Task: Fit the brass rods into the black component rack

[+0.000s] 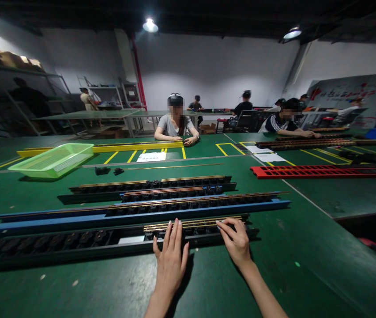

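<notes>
A long black channel rail [65, 255] lies across the table in front of me, with a row of round black parts [70, 240] in its left half. Thin brass-coloured rods [194, 224] lie along its right half. My left hand [171, 258] rests over the middle of the rail, fingers stretched out and their tips on the rods. Thumb and index finger of my right hand [237, 242] are pinched together at a rod near the right end. A white strip [131, 240] shows inside the rail, left of my left hand.
Beyond lie a blue rail [270, 205] with long rods and another black rail [92, 197]. A light green basket [55, 161], a yellow rail [138, 146] and a red frame [307, 172] lie farther back. A person [176, 123] sits opposite; others work behind.
</notes>
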Demonstrator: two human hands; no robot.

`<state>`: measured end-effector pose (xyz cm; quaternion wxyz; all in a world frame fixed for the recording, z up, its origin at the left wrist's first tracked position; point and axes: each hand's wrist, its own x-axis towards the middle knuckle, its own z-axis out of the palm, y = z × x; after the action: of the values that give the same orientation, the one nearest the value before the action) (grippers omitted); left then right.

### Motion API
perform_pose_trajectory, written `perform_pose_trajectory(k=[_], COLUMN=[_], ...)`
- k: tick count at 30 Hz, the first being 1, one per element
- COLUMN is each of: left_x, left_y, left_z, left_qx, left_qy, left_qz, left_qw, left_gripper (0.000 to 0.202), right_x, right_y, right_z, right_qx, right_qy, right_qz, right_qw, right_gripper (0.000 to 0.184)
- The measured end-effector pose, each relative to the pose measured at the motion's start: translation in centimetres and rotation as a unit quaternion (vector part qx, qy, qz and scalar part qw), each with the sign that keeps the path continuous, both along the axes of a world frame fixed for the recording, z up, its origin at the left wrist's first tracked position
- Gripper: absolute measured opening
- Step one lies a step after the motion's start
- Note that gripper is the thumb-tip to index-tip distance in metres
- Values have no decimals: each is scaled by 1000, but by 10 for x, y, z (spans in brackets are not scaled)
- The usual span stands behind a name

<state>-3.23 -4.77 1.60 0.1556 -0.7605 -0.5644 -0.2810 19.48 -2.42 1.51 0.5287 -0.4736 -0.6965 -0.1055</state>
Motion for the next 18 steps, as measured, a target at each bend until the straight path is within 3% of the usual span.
perform_pose_trajectory(k=[18], left_x=[3], left_y=[-3], left_z=[2], left_qx=[-1], left_qy=[23], left_qz=[27], left_qw=[999], left_gripper=[62], right_x=[-5], right_y=[1], right_z=[0], right_qx=[33], right_qy=[-30], right_qz=[-34], right_qw=[998], right_gripper=[33])
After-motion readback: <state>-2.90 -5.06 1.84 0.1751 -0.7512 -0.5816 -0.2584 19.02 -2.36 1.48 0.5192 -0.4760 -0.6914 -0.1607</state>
